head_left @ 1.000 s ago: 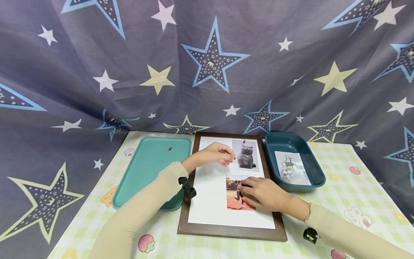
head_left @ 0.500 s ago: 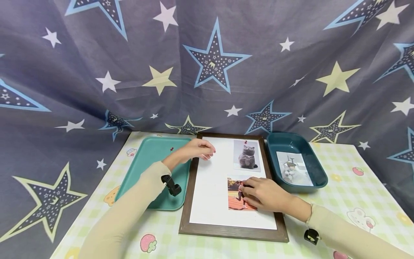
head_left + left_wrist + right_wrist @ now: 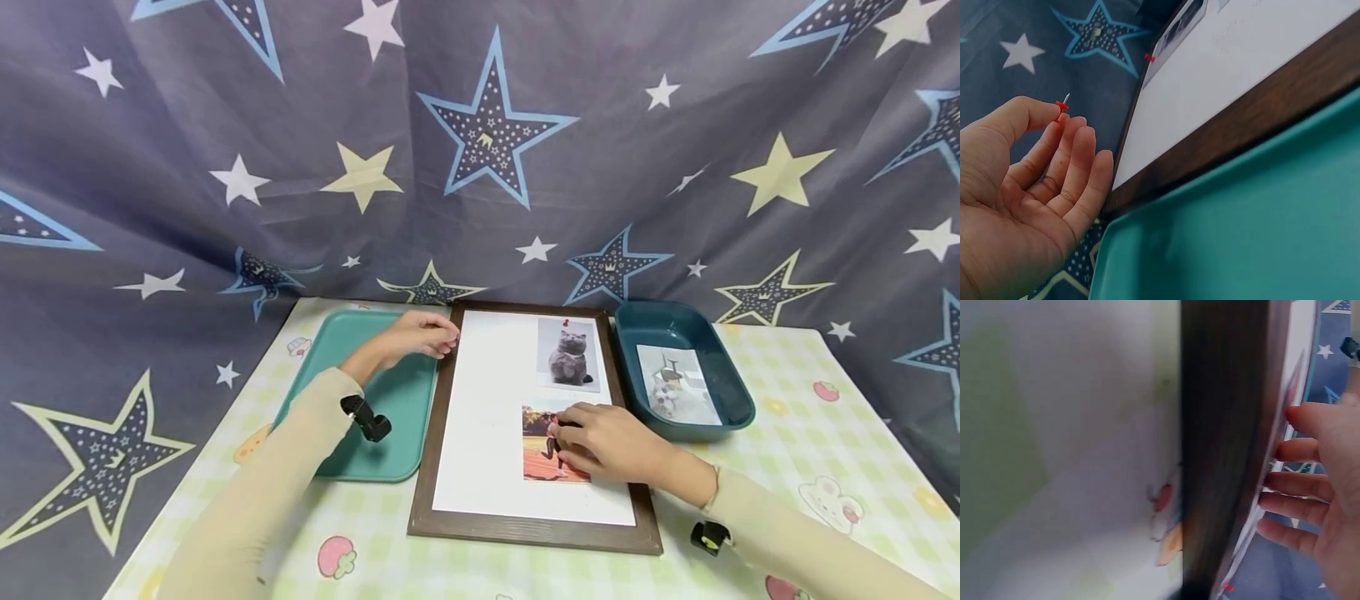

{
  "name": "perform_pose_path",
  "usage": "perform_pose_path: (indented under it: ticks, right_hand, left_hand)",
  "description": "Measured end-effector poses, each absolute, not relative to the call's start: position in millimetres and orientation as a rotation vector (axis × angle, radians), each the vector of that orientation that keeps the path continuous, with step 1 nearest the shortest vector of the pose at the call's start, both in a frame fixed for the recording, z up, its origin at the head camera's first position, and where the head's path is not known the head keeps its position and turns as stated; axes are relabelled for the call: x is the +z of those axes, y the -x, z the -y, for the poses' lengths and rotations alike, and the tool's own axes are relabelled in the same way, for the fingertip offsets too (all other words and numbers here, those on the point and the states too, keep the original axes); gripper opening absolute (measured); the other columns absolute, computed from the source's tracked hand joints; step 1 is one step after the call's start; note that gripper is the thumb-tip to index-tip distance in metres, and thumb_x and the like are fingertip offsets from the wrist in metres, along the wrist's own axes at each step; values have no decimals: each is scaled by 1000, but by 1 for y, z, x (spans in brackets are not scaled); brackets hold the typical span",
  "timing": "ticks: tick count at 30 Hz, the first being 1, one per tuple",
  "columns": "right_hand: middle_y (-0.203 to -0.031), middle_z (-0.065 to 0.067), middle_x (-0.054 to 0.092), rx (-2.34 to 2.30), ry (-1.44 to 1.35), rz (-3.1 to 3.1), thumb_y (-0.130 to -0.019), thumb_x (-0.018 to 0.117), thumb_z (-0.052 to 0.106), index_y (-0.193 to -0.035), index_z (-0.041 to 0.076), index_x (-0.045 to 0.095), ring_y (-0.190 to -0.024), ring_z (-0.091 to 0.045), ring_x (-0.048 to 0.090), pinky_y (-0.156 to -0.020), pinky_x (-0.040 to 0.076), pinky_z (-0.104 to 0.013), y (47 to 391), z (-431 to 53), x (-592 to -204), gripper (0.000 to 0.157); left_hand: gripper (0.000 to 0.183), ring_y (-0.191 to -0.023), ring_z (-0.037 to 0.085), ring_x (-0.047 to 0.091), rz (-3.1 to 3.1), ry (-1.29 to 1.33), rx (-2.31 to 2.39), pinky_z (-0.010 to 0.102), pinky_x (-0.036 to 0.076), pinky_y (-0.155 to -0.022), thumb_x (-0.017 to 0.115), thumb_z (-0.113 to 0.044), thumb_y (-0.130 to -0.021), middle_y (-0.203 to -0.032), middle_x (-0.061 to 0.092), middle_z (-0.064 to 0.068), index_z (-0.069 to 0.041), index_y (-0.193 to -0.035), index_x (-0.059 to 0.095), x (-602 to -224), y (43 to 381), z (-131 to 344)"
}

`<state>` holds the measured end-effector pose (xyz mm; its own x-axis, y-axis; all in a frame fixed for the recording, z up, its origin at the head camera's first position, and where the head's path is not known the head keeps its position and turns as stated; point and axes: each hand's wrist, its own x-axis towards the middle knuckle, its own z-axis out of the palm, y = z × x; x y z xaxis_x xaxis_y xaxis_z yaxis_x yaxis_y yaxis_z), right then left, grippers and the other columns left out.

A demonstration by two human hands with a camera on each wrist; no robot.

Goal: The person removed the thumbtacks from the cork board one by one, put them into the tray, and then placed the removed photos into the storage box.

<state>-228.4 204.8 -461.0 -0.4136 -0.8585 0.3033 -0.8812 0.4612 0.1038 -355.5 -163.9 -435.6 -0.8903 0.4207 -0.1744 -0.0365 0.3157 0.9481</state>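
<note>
My left hand (image 3: 411, 340) is above the right side of the teal tray (image 3: 375, 454), beside the board's left frame edge. Its thumb and index finger pinch a red push pin (image 3: 1061, 107), metal point upward in the left wrist view. My right hand (image 3: 618, 446) rests its fingertips on a photo of a runner (image 3: 534, 465), covering the photo's right part. That photo lies on a white board (image 3: 480, 467) with a brown frame. Above it on the board is a photo of a grey cat (image 3: 568, 365), with a red push pin (image 3: 566, 322) at its top edge.
A dark teal bin (image 3: 738, 410) stands right of the board, with another photo (image 3: 678, 390) inside. Under everything lies a checked tablecloth (image 3: 795, 433) with printed strawberries. A starry curtain (image 3: 480, 242) hangs behind the table.
My left hand has moved left with the push pin, from beside the cat photo to above the tray, covering the spot where another red pin showed. My right hand has stayed on the runner photo.
</note>
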Motion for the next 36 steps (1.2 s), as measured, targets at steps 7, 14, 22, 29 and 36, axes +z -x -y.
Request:
perform_pose_path:
  ticks: [7, 14, 22, 29, 36]
  right_hand:
    - [-99, 1, 70, 94, -1508, 2427, -91, 77, 36, -106, 18, 78, -85, -13, 68, -71, 61, -30, 237, -200, -452, 24]
    - [-104, 0, 73, 116, -1506, 2527, -90, 78, 33, -106, 17, 80, -93, -15, 72, -80, 62, -33, 238, -200, -447, 23]
    - [-117, -6, 71, 59, -1472, 2576, -91, 76, 38, -120, 16, 76, -101, -19, 72, -83, 62, -37, 229, -206, -447, 37]
    - [-126, -9, 70, 43, -1464, 2593, -94, 72, 43, -128, 15, 72, -109, -20, 71, -89, 61, -39, 226, -206, -448, 45]
    - [-132, -9, 69, 26, -1446, 2644, -93, 73, 42, -128, 15, 72, -113, -22, 71, -95, 59, -41, 226, -208, -446, 45]
  left_hand:
    - [35, -98, 25, 68, -2222, -313, 1613, 42, 61, -93, 58, -16, -104, -126, 62, 31, 10, -128, 61, -436, 364, 177]
    - [36, -97, 23, 67, -2233, -301, 1609, 45, 60, -96, 57, -16, -104, -124, 63, 29, 9, -131, 59, -441, 365, 183]
    - [37, -93, 20, 67, -2238, -291, 1605, 40, 61, -92, 59, -18, -104, -119, 65, 25, 9, -130, 59, -444, 365, 183]
    - [39, -93, 21, 67, -2229, -312, 1597, 38, 61, -90, 59, -17, -103, -117, 65, 24, 12, -129, 57, -444, 365, 182]
    - [38, -96, 22, 68, -2258, -320, 1507, 40, 61, -91, 59, -22, -104, -121, 66, 24, 7, -127, 62, -441, 363, 177]
